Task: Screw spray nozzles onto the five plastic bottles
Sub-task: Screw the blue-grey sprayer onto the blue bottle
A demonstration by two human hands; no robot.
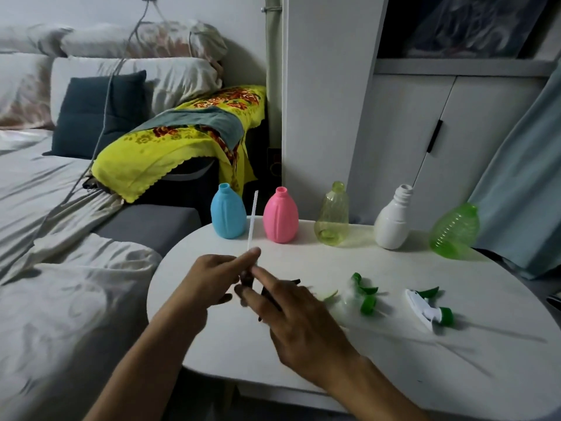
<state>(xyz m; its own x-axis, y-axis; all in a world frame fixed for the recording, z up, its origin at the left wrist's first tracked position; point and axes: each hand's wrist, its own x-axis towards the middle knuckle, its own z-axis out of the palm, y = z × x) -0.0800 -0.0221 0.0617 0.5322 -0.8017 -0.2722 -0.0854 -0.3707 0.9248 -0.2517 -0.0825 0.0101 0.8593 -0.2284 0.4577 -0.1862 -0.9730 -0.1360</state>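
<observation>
Along the far side of the white table [394,360] stands a row of open bottles: blue [228,212], pink [280,215], clear yellow-green [332,215], white [392,218] and ribbed green [455,230], the last one tilted. Over the table's left part, my left hand [209,281] and my right hand [291,314] together hold a dark spray nozzle [247,281]. Its white dip tube [252,220] points up between the blue and pink bottles. Two other nozzles lie on the table to the right: a green one [365,296], blurred, and a white-and-green one [431,308].
A bed with grey sheets [60,238] and pillows lies left of the table. A yellow flowered cloth [182,138] covers something behind the blue bottle. White cabinets [425,132] and a pale blue curtain [522,177] stand behind and to the right.
</observation>
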